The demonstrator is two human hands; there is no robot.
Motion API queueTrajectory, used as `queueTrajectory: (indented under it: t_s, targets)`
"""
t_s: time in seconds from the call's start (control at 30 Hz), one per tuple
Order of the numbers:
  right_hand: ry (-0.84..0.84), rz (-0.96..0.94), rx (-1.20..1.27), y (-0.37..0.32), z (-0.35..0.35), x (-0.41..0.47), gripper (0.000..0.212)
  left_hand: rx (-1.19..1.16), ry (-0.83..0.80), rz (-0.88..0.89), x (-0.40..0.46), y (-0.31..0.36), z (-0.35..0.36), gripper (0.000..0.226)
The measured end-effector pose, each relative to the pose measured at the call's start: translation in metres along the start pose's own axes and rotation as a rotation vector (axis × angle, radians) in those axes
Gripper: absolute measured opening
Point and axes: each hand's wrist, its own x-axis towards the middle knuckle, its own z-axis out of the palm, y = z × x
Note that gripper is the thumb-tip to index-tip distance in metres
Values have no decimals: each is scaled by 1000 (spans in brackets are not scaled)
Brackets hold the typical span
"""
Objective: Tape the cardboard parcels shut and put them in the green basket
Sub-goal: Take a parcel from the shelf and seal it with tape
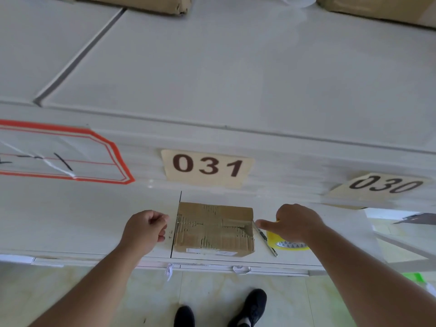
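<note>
A worn cardboard parcel lies flat near the front edge of the white table, with glossy tape across its top. My left hand sits just left of it, fingers curled into a loose fist with nothing visible inside. My right hand grips a yellow tape roll standing on the table to the parcel's right. One finger of that hand stretches out to the parcel's right edge. A thin utility knife lies between parcel and roll. A bit of green shows at the lower right; whether it is the basket I cannot tell.
Paper labels reading 031 and 030 and a red-bordered label are stuck to the table behind the parcel. More brown parcels lie at the far edge. My black shoes stand on the tiled floor below.
</note>
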Motion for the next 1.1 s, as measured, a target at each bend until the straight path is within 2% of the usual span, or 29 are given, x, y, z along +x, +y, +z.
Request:
queueTrajectory:
  t_s: [0.4, 0.5, 0.6, 0.67, 0.7, 0.83, 0.9, 1.0, 1.1]
  targets:
    - [-31, 43, 9, -8, 16, 1, 78, -103, -74, -133, 6, -16, 28, 18]
    - [-32, 44, 7, -8, 18, 2, 79, -32, 40, -100, 0, -12, 41, 21]
    - [-15, 42, 15, -7, 20, 2, 81, 209, 220, 39, -7, -12, 40, 36]
    - [-10, 41, 13, -7, 21, 2, 81, 272, 321, 177, -16, -11, 38, 16]
    - [-9, 41, 13, -7, 22, 2, 81, 263, 323, 219, -22, -9, 40, 9]
    - [0, 46, 44, -8, 23, 1, 80, 272, 124, 207, -49, -9, 54, 37]
    - [1, 51, 63, -9, 24, 1, 81, 289, 80, 199, -54, -13, 54, 48]
    - [0, 55, 84, -9, 26, 0, 81, 284, -45, 174, -49, -13, 45, 49]
    - [-14, 62, 109, -9, 27, -1, 82, 225, -267, 193, -46, -8, 34, 49]
